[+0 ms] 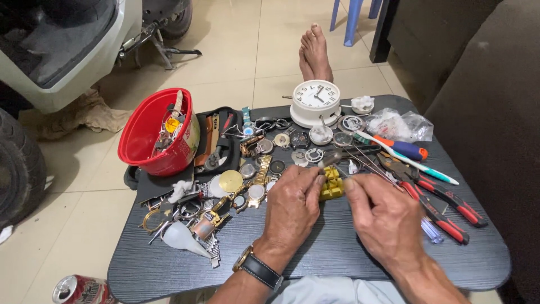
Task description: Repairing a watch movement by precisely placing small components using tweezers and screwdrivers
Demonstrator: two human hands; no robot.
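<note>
Dark table [315, 256] carries watches [256, 169], pliers [450, 205], clock [315, 101].

1 clock [316, 99] – 1 bucket [147, 134]

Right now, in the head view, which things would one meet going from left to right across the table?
Red bucket → gold disc → left hand → yellow block → right hand → red-handled pliers.

floor: pale tiles [236, 50] | furniture: blue chair legs [352, 19], dark sofa [489, 101] (right side) | light: even
</note>
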